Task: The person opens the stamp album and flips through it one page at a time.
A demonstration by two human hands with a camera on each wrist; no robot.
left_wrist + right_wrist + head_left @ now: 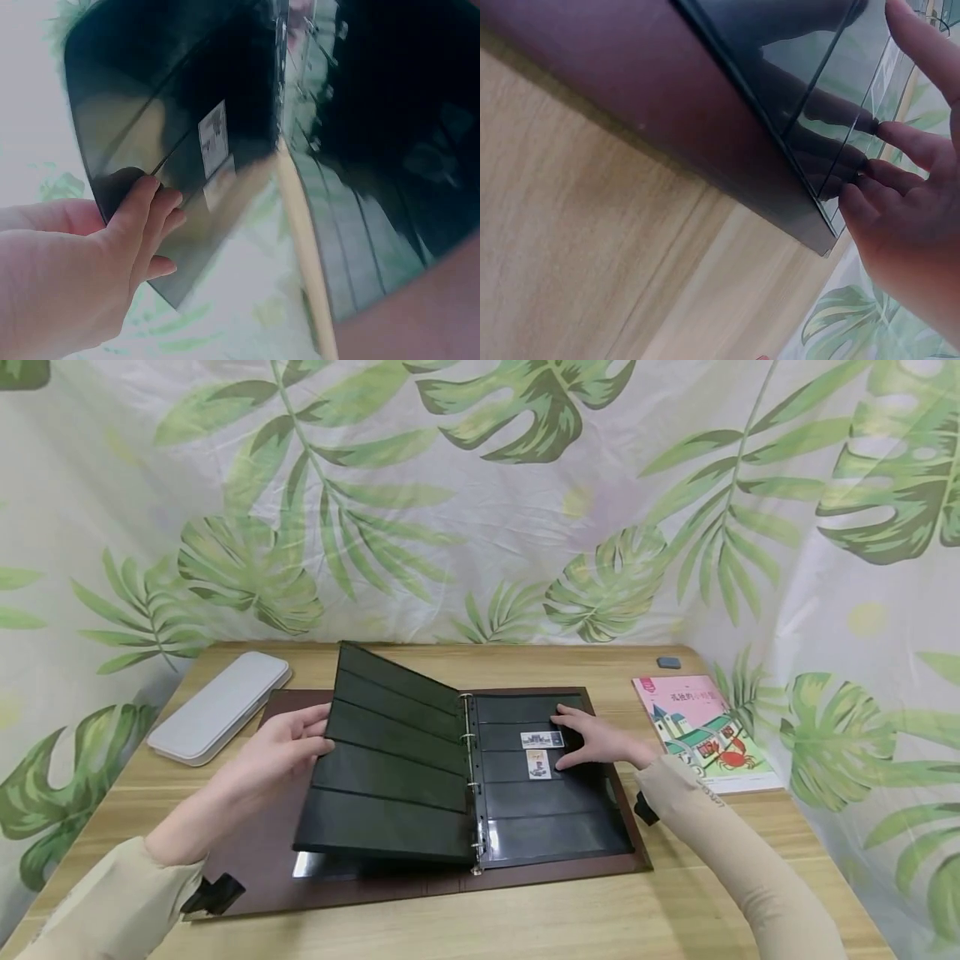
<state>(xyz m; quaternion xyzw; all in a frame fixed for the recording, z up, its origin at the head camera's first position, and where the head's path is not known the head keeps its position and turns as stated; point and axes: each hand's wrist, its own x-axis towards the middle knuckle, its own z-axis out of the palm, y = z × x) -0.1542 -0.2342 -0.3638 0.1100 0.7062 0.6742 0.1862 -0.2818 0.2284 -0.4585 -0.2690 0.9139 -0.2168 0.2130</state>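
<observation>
A brown stamp album lies spread on the table, its black pocket pages held by metal rings. My left hand pinches the outer edge of a raised black page, which slants up over the left cover. In the left wrist view, two stamps show on the side of that page facing this camera. On the right page are a wide stamp and an upright stamp. My right hand has its fingertips at that page, beside the stamps, fingers spread; the page reflects them in the right wrist view.
A pale grey case lies at the back left of the wooden table. To the right is a pink picture book, with a small blue-grey block behind it. Leaf-patterned cloth hangs behind the table.
</observation>
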